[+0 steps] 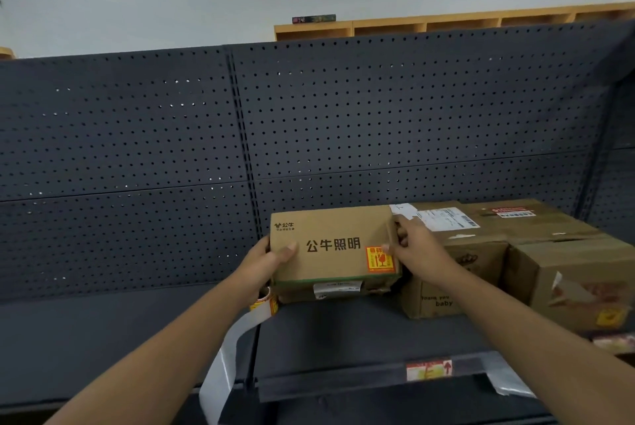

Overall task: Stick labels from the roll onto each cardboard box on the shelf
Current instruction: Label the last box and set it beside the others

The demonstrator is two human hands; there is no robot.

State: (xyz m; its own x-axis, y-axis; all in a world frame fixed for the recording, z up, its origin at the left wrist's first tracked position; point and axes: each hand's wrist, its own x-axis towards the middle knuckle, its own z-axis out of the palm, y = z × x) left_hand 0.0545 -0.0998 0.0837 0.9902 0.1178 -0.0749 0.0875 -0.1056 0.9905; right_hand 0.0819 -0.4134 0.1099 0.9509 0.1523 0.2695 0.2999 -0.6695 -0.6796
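Two bare forearms reached up from the shelf's front edge, where a white strip of label backing (226, 356) trailed down over the lip. Left hand (271, 258) held the left end of a small cardboard box (331, 246), thumb laid on its front face, with the label roll (264, 299) tucked beneath the palm; how the roll was held could not be told. Right hand (410, 246) gripped the box's right end, fingers curled round the corner, thumb beside an orange fragile label (378, 259) stuck at the front face's lower right. Printed with black Chinese characters, the box sat atop a flatter carton (336, 289) on the dark shelf (343, 335). Just to its right, stacked brown boxes (481, 253) filled the shelf's right end, one carrying a white shipping slip (443, 217). Another label (429, 369) lay at the front edge. Grey pegboard (137, 150) backed the shelf, with wooden cubbyholes (412, 26) beyond.
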